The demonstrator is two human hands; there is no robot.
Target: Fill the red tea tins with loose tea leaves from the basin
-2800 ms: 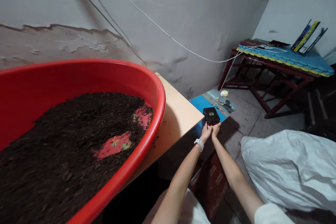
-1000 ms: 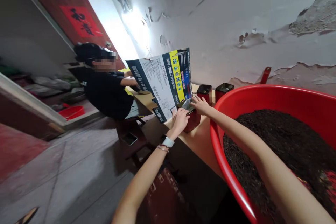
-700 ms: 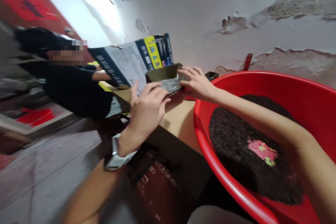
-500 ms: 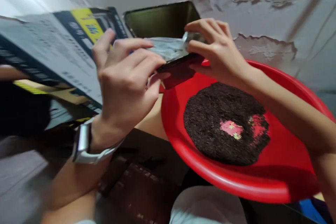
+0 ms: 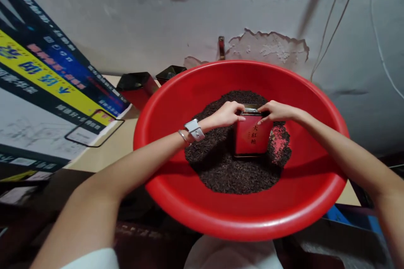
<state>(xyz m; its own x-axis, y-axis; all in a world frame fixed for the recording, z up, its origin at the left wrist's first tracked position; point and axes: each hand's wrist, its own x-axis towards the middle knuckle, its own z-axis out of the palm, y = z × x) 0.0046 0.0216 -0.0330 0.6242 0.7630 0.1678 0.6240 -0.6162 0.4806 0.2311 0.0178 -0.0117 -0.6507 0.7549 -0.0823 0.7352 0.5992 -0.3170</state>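
Note:
A red tea tin (image 5: pixel 252 139) with dark vertical characters stands upright on loose dark tea leaves (image 5: pixel 238 180) inside a wide red basin (image 5: pixel 246 228). Pale, shiny lining shows at the tin's open top. My left hand (image 5: pixel 229 114) grips the tin's upper left rim, fingers at the opening and thumb on the front face. On the opposite side, my right hand (image 5: pixel 277 111) pinches the upper right rim in a similar way. A reddish patch of basin floor with a pattern shows through the leaves to the right of the tin.
Two more dark-topped red tins, one nearer (image 5: pixel 139 90) and one farther (image 5: pixel 170 73), stand behind the basin's left rim. A large printed cardboard box (image 5: pixel 47 75) leans in at left. Behind is a peeling wall (image 5: pixel 195 21) with hanging cords (image 5: pixel 337 21) at right.
The tin, held tilted left of the basin with its silvery lining showing, is now upright inside the basin on the leaves. Both hands moved with it, and the view has shifted.

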